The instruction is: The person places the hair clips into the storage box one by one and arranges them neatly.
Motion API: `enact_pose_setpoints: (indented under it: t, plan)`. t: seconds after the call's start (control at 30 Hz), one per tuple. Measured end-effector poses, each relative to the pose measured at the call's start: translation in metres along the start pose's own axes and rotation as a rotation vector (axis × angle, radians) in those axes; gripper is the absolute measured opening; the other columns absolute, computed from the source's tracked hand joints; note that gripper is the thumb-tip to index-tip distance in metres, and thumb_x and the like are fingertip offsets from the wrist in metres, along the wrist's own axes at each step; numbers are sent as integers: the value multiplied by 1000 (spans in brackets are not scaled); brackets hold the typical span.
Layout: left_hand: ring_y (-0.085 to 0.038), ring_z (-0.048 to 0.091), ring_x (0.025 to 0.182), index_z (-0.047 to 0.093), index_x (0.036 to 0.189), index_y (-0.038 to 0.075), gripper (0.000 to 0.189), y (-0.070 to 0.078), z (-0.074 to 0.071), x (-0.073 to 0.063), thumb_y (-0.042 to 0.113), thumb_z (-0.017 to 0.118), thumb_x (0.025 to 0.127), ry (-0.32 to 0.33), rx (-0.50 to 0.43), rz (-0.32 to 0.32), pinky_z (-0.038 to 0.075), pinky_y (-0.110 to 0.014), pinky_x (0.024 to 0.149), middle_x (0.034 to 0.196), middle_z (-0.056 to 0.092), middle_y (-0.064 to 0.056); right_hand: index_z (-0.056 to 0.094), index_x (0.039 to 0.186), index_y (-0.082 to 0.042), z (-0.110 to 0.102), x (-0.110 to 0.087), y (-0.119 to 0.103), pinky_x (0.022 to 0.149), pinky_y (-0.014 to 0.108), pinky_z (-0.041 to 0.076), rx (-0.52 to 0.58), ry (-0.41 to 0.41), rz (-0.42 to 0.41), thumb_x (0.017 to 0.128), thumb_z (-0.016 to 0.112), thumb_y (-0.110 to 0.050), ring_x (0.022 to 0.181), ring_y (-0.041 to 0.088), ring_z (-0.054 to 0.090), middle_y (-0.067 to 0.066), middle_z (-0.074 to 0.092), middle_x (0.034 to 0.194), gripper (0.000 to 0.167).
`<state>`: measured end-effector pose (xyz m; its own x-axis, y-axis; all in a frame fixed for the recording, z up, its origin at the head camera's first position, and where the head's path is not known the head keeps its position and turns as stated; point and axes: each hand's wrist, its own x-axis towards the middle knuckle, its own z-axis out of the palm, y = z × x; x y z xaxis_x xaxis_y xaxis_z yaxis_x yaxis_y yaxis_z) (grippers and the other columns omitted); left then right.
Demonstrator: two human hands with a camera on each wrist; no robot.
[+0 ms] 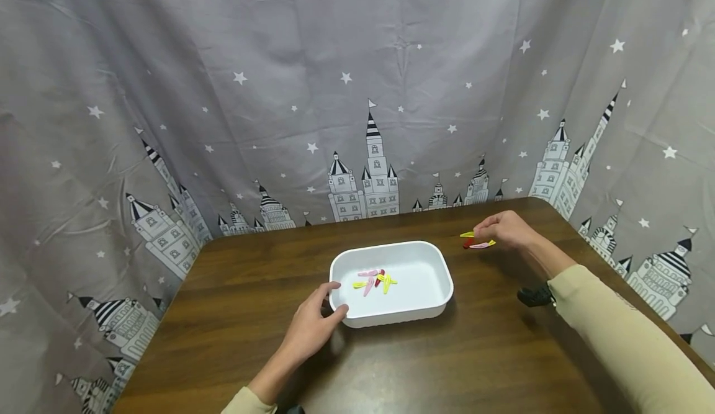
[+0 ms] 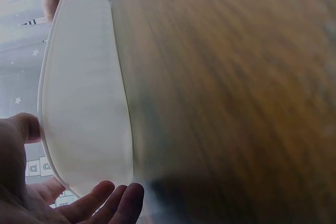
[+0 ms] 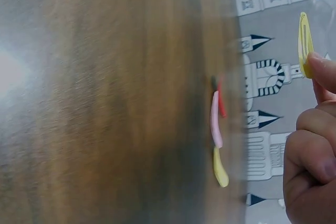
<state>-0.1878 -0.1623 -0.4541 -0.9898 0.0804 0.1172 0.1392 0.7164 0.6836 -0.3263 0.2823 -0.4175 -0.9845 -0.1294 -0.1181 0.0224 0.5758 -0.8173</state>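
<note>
A white rectangular tray sits on the table with several pink, red and yellow snap hair clips lying in its left half. My left hand rests at the tray's near left corner, thumb and fingertips touching its rim and outer wall, fingers relaxed. To the right of the tray, my right hand pinches a yellow hair clip by one end, its tapered end pointing away from the fingers. Near that hand, a red clip, a pink clip and another yellow clip lie close together.
The brown wooden table reaches back to a grey curtain printed with castles and stars. A small black device shows by the right sleeve, above the table.
</note>
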Motion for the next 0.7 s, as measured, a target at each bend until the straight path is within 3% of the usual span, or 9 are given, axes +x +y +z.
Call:
enact_pose_setpoints:
  t: [0.13, 0.4, 0.53, 0.7]
  plan:
    - [-18, 64, 99, 60, 132, 16, 45, 0, 0, 1, 30, 72, 91, -2, 0, -1, 49, -41, 85, 115, 68, -6, 74, 109, 1, -1, 0, -13, 81, 34, 42, -40, -20, -27, 92, 72, -28, 100, 24, 55, 13, 72, 113, 34]
    - [-18, 65, 98, 61, 132, 17, 45, 0, 0, 1, 31, 72, 91, -2, 3, 6, 49, -41, 83, 113, 68, -5, 73, 110, 0, -2, 2, -37, 79, 37, 41, -20, -58, -43, 94, 69, -27, 96, 26, 51, 13, 70, 112, 32]
    - [-17, 64, 97, 61, 132, 17, 45, -1, 0, 1, 31, 72, 91, 2, 3, 6, 49, -41, 83, 112, 68, -5, 74, 109, -3, -1, 3, -46, 94, 48, 44, -43, -68, -64, 95, 68, -28, 116, 32, 55, 14, 68, 120, 30]
    - [-17, 64, 97, 60, 132, 17, 45, -2, 1, 1, 30, 72, 91, 6, -1, 1, 49, -41, 83, 113, 67, -5, 74, 108, -3, 0, 5, -61, 98, 47, 41, -26, -94, -78, 92, 70, -26, 116, 31, 54, 15, 66, 120, 28]
